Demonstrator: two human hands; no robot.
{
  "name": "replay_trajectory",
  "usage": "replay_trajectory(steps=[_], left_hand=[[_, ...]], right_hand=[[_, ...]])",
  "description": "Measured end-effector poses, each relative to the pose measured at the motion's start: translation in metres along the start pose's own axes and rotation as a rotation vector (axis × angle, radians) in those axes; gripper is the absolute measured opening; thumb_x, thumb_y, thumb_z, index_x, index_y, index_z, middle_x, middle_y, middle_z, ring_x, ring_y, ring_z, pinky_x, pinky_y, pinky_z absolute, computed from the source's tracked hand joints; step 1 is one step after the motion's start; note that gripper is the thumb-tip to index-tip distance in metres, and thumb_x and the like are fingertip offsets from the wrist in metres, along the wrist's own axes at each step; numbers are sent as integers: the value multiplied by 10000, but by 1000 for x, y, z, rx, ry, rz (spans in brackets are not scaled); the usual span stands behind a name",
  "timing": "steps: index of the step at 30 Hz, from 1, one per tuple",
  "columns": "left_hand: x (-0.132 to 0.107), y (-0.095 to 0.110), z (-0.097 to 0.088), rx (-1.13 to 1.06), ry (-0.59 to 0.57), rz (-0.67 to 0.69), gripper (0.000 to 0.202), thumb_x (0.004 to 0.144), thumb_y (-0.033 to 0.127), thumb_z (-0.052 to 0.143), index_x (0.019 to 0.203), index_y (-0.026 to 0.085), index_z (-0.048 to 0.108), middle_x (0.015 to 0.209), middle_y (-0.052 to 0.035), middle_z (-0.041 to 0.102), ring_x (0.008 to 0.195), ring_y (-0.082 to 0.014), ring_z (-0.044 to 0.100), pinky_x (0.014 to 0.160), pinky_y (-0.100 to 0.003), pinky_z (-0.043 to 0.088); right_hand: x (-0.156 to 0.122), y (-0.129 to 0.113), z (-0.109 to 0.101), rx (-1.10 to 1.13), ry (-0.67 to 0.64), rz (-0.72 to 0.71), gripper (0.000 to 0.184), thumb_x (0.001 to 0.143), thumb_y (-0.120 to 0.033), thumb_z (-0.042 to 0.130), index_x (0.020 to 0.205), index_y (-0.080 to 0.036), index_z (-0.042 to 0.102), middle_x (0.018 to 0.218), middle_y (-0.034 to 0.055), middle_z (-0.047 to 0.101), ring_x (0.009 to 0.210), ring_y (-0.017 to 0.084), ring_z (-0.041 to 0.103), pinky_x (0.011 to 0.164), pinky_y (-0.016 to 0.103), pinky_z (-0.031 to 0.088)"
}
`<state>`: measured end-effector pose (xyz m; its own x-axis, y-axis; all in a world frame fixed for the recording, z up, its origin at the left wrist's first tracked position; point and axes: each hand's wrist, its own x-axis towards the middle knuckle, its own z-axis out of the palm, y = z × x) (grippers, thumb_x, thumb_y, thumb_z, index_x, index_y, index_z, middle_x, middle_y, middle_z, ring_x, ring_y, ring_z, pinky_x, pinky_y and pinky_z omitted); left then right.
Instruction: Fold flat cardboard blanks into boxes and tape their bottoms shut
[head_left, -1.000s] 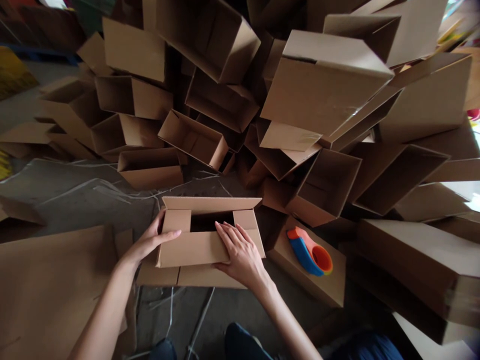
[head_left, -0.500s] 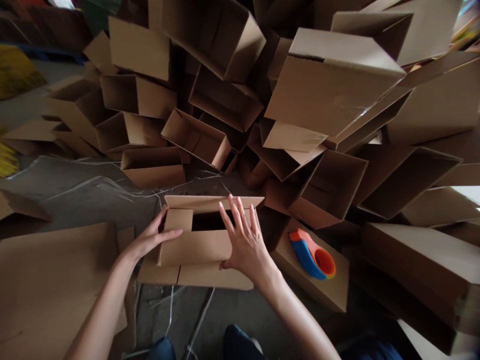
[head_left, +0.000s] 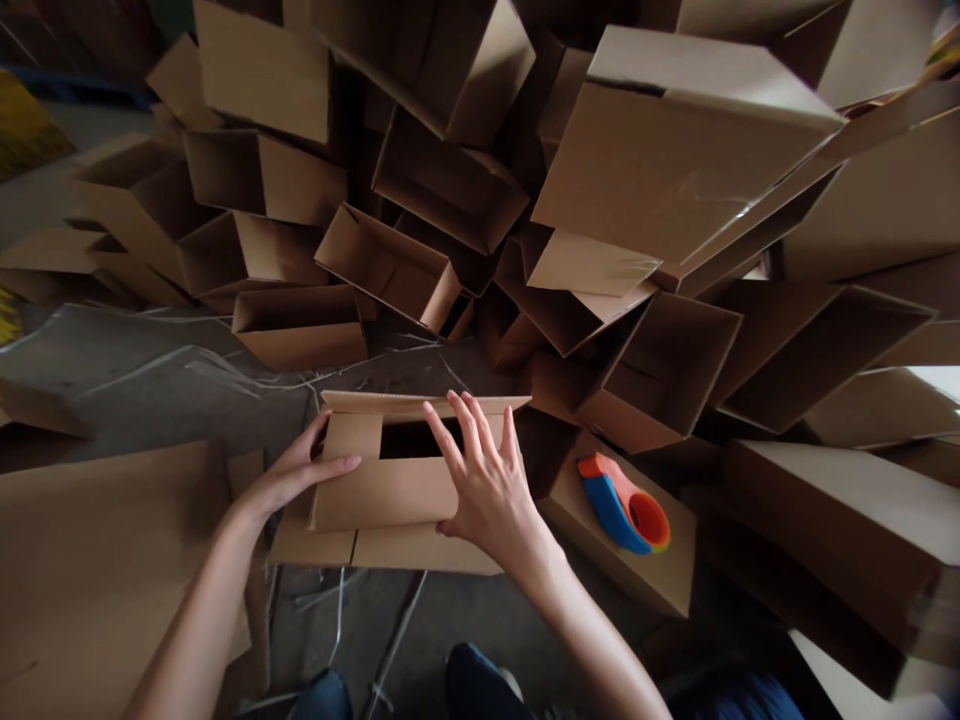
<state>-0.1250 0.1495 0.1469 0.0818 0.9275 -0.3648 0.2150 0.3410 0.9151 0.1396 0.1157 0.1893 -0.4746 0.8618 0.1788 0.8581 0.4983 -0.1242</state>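
The box [head_left: 397, 492] lies with its long axis nine-to-three o'clock, the left hand [head_left: 301, 470] gripping its nine-o'clock end, the right hand [head_left: 489, 488] open, fingers spread over its three-o'clock end.

Open brown carton [head_left: 405, 493], left end flap [head_left: 352, 437] folded in, far flap [head_left: 375, 402] raised.

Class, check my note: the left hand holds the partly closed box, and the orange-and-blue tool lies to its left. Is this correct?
Not quite: the head view shows the orange-and-blue tool to the right of the partly closed box, which the left hand holds.
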Motion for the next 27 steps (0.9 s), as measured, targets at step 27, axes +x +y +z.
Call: replay_trajectory(steps=[27], left_hand=[[-5, -12, -6, -5, -25, 185, 893, 646, 540, 838, 1420, 258, 494, 1434, -146, 589, 1339, -387, 529, 1071, -445, 471]], right_hand=[[-23, -1, 13, 136, 21, 31, 1033, 687, -345, 889, 1555, -197, 349, 1276, 115, 637, 1131, 330, 598, 1239, 707, 92]])
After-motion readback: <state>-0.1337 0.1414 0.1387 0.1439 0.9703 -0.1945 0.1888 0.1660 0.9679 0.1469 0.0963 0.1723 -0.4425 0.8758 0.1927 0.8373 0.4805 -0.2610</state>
